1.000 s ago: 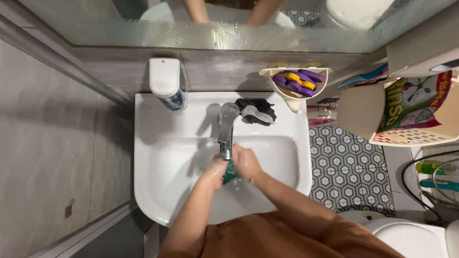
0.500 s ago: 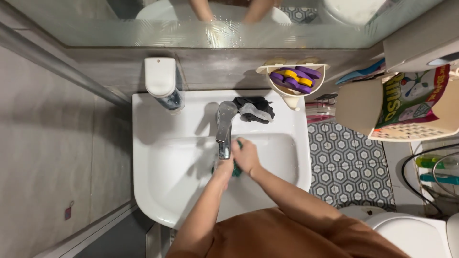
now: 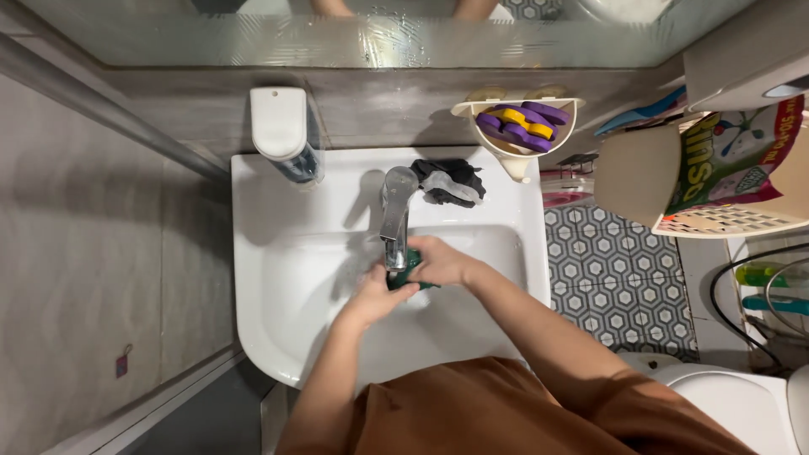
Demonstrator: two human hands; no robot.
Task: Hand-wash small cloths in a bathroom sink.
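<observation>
- Both hands meet under the chrome faucet (image 3: pixel 396 221), inside the white sink (image 3: pixel 278 329).
- Right hand (image 3: pixel 440 261) clenched around a green cloth (image 3: pixel 407 271).
- Left hand (image 3: pixel 375 293) pinches that cloth from below.
- Behind the grip, a dark rag (image 3: pixel 448 182) lies on the rim.

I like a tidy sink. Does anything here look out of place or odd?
One thing: a crumpled dark cloth lies bunched on the sink ledge behind the tap. Otherwise nothing stands out; both hands, left hand and right hand, grip a green item under the tap.
</observation>
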